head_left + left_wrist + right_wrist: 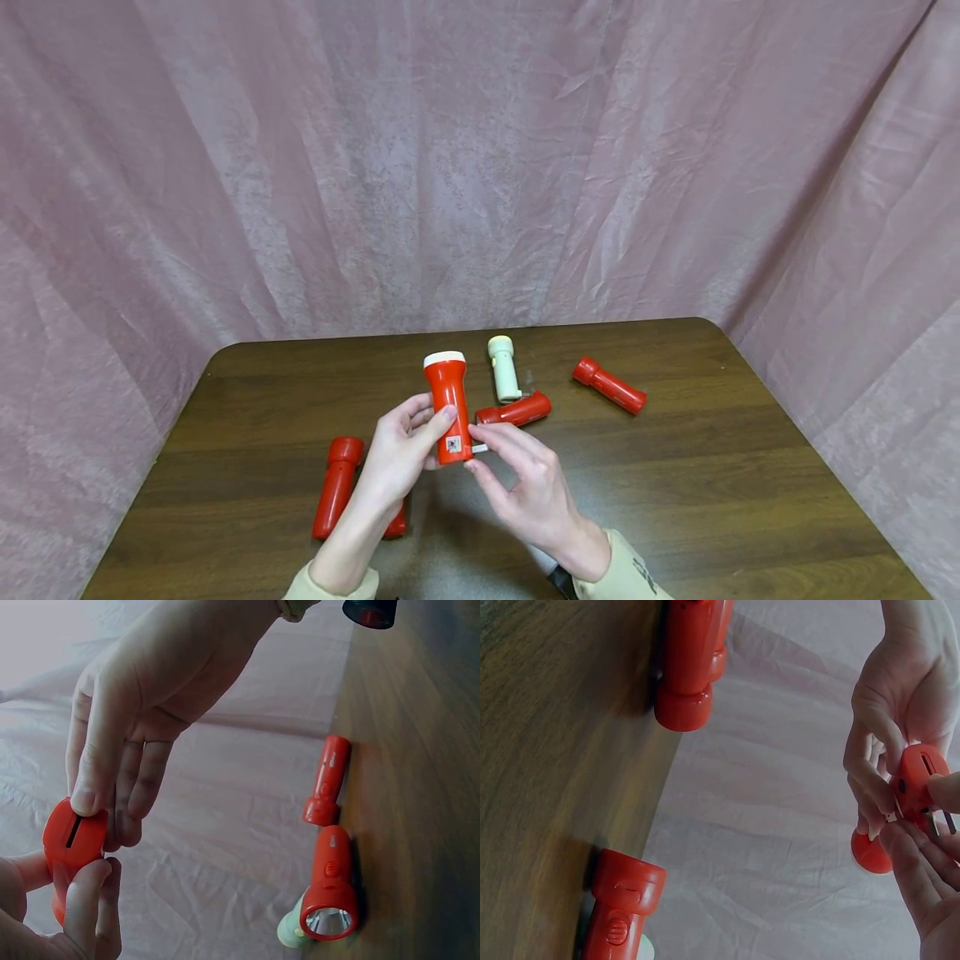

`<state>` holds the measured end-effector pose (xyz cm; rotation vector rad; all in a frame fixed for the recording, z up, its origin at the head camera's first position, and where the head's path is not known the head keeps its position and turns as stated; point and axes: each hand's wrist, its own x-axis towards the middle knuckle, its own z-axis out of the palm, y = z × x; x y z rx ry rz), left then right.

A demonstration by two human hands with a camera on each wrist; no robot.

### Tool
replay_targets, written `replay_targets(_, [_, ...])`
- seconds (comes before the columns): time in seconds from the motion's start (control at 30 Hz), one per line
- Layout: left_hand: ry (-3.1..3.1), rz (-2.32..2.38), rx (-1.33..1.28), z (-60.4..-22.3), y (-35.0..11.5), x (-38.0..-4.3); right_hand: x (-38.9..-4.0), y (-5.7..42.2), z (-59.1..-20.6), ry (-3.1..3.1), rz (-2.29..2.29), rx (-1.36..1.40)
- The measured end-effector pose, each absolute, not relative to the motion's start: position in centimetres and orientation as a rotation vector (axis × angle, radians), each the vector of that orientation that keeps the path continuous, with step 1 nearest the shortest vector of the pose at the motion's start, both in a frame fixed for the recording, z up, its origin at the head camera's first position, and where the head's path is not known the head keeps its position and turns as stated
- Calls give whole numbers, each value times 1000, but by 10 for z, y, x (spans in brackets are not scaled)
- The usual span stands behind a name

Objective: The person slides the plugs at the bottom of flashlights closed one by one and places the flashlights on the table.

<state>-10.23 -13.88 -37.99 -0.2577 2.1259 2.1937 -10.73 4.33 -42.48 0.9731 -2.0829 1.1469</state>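
A red flashlight point(447, 387) with a white rim is held upright above the table, head up. My left hand point(401, 450) grips its body, thumb across the front beside a small square label. Metal plug prongs point(479, 448) stick out sideways near the base. With thumb and fingers, my right hand point(534, 479) pinches the base around these prongs. In the right wrist view, the right thumb point(945, 792) lies on the slotted end of the red flashlight point(913, 766), with the prongs beside the fingers. The left wrist view shows the slotted end between both hands.
On the brown wooden table point(712, 467) lie a pale green flashlight point(504, 373), a red flashlight point(525, 409) behind my right hand, and another red one point(611, 387) farther right. At left is a red flashlight point(337, 492); one more point(396, 523) is partly hidden by my left wrist. Pink curtains point(450, 167) surround the table.
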Motion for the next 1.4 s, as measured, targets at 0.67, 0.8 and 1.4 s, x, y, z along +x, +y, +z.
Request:
replay_targets(0.67, [2158, 2181, -238, -382, -139, -101, -110, 42, -428, -1983, 1070, 1014])
replay_targets(0.8, [2149, 2189, -231, -383, -138, -101, -111, 42, -428, -1981, 1071, 1015])
replay_targets(1.4, [2149, 2176, -250, -383, -139, -101, -110, 42, -428, -1984, 1049, 1016])
